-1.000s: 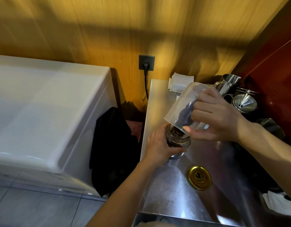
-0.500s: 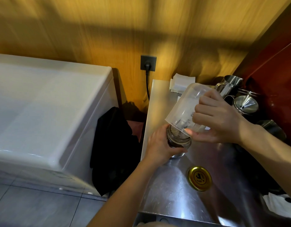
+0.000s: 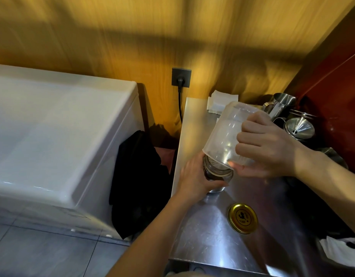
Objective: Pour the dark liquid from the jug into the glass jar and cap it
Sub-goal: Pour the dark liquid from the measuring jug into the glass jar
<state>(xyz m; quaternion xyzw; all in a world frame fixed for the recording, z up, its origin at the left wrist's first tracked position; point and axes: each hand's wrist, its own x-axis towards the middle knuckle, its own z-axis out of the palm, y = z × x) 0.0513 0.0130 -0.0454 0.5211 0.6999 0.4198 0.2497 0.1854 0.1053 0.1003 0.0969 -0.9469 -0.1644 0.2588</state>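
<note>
- The jug (image 3: 226,136) is see-through and tipped far over. Its bottom points up and away from you, toward the wall. Its open mouth points down and toward you.
- The long way of the jug runs on a slant, from high at the back to low at the front.
- The low rim of the jug sits right over the mouth of the glass jar (image 3: 217,173). You cannot tell if the two rims touch.
- The jug looks clear inside, with no dark pool showing in it.
- The glass jar stands straight up on the table (image 3: 204,232). Dark liquid shows inside it.
- Your right hand (image 3: 270,144) is wrapped around the side of the jug. The fingers curl over the top side and the thumb presses from below, near the rim.
- Your left hand (image 3: 194,176) is curled around the glass jar from the left side. The thumb lies across the front, low down.
- The jug is to the left of your right hand and just above your left hand.
- The gold lid (image 3: 242,218) lies flat on the table, closer to you than the jar. It is apart from both hands.
- A metal funnel (image 3: 299,126) and a metal cup (image 3: 279,105) stand at the back right, behind your right hand.
</note>
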